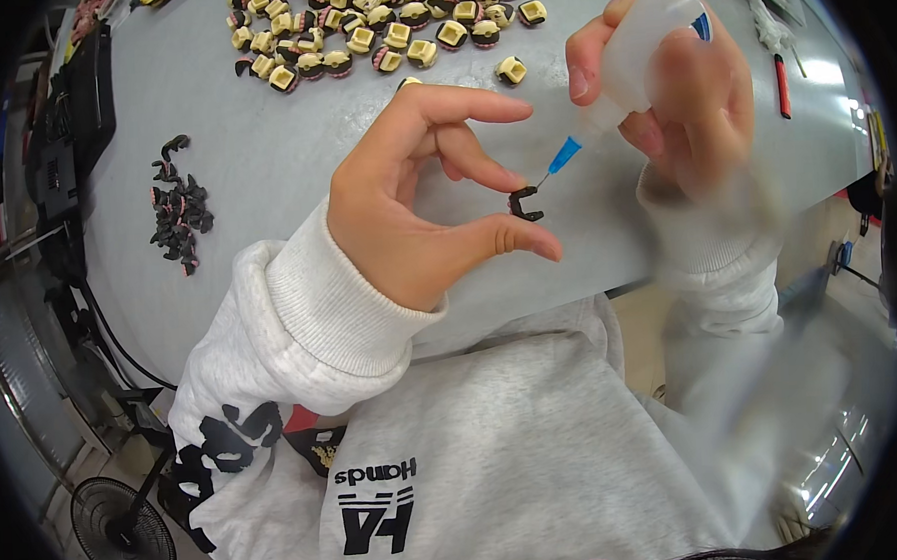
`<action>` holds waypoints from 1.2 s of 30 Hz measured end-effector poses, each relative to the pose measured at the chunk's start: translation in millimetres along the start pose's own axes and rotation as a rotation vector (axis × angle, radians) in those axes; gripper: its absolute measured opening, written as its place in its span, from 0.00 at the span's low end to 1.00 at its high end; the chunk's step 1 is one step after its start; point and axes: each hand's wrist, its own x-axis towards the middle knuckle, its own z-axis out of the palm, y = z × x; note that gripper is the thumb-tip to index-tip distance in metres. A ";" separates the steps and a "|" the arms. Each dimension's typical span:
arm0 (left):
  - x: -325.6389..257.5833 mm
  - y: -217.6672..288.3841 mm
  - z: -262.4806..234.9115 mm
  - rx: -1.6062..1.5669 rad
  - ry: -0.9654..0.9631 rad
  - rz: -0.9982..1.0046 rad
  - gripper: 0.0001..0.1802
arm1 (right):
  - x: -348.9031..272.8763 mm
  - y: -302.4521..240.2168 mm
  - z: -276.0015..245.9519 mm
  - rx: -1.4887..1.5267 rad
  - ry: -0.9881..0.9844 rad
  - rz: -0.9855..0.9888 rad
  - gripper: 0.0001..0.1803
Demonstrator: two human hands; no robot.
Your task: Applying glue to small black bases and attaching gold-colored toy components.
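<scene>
Left hand (420, 196) pinches black clip (525, 205) (fingertips), nozzle (564, 155) touching.

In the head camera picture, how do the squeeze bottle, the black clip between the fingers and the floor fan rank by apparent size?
1. Squeeze bottle and floor fan: look alike; the bottle is nearer the camera, so unranked.
2. Black clip, pinched in the left hand: smallest.

You get bright, even overhead light; glare streaks the grey table (264, 178) at right, your right hand (696, 99) blurs, and fisheye edges bend darkly.
</scene>
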 end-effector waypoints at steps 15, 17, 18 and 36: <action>1.4 -0.8 -0.7 -0.062 0.089 -0.043 0.36 | 30.5 -4.2 -41.8 -0.298 0.425 -0.293 0.17; 1.3 -4.1 0.7 -0.057 0.084 -0.024 0.36 | 31.9 4.5 -55.9 -0.503 0.420 -0.323 0.17; 0.6 -5.2 1.1 -0.051 0.097 -0.031 0.35 | 35.4 13.8 -62.1 -0.521 0.388 -0.347 0.16; 0.0 -4.6 2.7 0.002 0.129 -0.046 0.32 | 36.7 36.3 -144.1 -1.391 0.425 -0.298 0.14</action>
